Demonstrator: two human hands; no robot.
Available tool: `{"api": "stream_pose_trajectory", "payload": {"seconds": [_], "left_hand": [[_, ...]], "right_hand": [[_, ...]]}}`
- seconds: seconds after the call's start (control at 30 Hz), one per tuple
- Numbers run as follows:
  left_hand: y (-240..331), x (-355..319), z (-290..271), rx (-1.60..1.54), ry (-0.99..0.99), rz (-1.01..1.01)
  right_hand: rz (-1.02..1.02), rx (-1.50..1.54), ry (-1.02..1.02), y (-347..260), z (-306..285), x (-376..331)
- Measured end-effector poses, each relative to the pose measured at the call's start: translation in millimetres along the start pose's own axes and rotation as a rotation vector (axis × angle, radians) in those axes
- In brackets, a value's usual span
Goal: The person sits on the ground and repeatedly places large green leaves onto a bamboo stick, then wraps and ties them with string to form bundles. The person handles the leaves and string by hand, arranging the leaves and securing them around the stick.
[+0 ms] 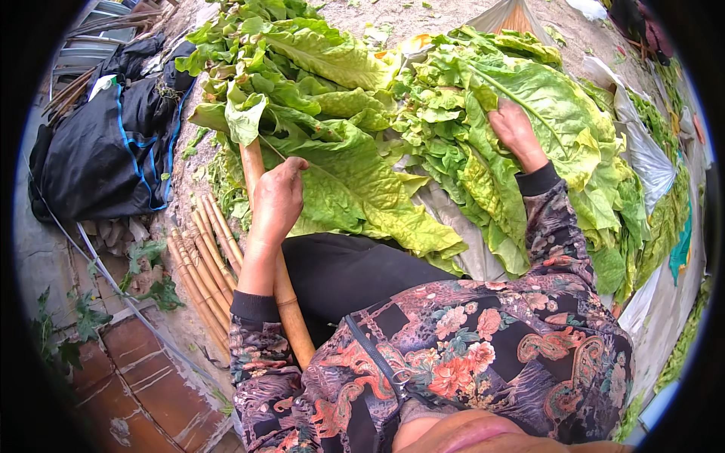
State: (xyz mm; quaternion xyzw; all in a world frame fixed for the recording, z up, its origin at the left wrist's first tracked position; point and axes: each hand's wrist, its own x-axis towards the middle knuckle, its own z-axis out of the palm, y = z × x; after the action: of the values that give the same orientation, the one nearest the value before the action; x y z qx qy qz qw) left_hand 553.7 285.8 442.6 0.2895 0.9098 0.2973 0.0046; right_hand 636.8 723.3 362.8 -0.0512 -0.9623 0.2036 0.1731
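My left hand is closed beside a bamboo pole, its fingertips pinching what looks like a thin string that runs up toward the leaves at the pole's far end. The pole slants from my lap to a left-hand heap of broad green tobacco leaves. Over on the right, my right hand is closed at the top of a second pile of yellow-green tobacco leaves. It appears to grip a leaf there; the fingertips are partly hidden. One large leaf with a pale midrib lies just beyond that hand.
Several bamboo poles lie on the ground left of my legs. Further left is a black cloth bundle with blue trim. Grey sheeting and more leaves line the right side. Reddish tiles cover the near left ground.
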Motion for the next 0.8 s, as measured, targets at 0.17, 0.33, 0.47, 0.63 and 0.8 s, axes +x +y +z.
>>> {"api": "stream_pose_trajectory", "payload": {"seconds": [0.17,0.33,0.47,0.63,0.8], "left_hand": [[-1,3,1,0.051,-0.004,0.042],[5,13,1,0.014,-0.009,0.036],[2,9,-1,0.013,-0.006,0.008],[-6,8,1,-0.015,0.017,0.029],[-5,2,4,0.260,-0.006,0.120]], "right_hand": [[0.233,-0.163,-0.308,10,-71,78],[0.098,-0.421,-0.272,119,38,70],[0.243,-0.522,-0.232,78,47,71],[0.072,-0.722,-0.343,27,21,81],[-0.049,0.352,-0.240,-76,-11,67]]}}
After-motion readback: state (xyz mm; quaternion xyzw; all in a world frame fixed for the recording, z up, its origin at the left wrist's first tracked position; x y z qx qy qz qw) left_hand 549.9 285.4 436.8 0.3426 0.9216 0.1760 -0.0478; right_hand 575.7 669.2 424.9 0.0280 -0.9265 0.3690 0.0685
